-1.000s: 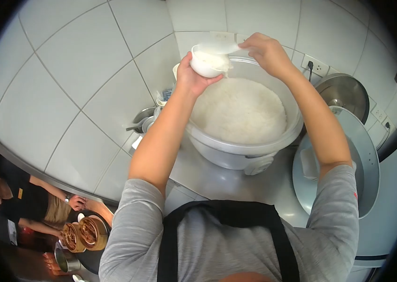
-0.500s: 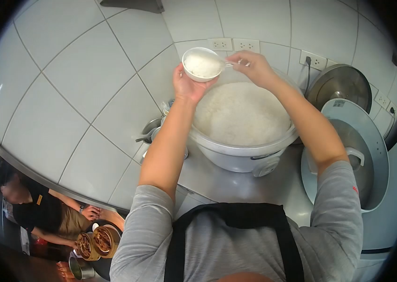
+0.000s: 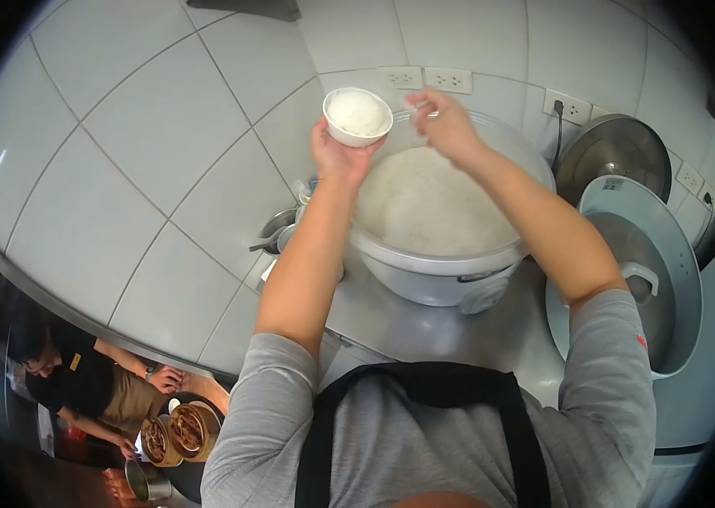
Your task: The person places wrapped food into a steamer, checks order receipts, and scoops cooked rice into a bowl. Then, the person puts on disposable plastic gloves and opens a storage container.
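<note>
Currently | left fingers [image 3: 372,150] cradle bowl [image 3: 352,138] of rice [image 3: 357,112] | right fingers [image 3: 431,102] blurred, can't judge grip | pot [image 3: 422,286] holds more rice [image 3: 438,205]

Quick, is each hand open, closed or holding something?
Left hand: holding a small round white bowl of white rice.
Right hand: partly closed; too blurred to tell what, if anything, it holds.

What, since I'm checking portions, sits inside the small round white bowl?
Mounded white rice shows inside the small round white bowl, held in the left hand. The rice covers the bowl's bottom, so anything underneath cannot be seen.
</note>
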`<control>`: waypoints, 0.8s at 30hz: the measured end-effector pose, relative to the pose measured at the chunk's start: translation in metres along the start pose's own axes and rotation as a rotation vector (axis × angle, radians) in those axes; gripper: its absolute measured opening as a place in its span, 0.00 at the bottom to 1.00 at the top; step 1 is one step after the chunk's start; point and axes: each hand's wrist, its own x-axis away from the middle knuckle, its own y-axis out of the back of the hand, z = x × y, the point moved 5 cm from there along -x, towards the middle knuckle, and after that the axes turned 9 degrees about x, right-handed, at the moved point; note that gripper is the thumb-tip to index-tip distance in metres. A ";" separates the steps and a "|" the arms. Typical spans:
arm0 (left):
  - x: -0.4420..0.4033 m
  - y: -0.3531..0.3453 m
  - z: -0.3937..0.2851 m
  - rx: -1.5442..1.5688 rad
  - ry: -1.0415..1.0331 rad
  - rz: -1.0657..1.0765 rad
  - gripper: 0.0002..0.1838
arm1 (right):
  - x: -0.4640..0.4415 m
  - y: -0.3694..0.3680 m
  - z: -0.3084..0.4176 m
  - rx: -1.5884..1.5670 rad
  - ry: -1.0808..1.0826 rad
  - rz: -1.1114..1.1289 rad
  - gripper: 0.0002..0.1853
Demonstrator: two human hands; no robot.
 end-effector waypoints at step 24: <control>0.097 0.029 -0.060 0.001 0.082 0.000 0.32 | 0.024 -0.023 0.062 0.020 0.648 0.247 0.12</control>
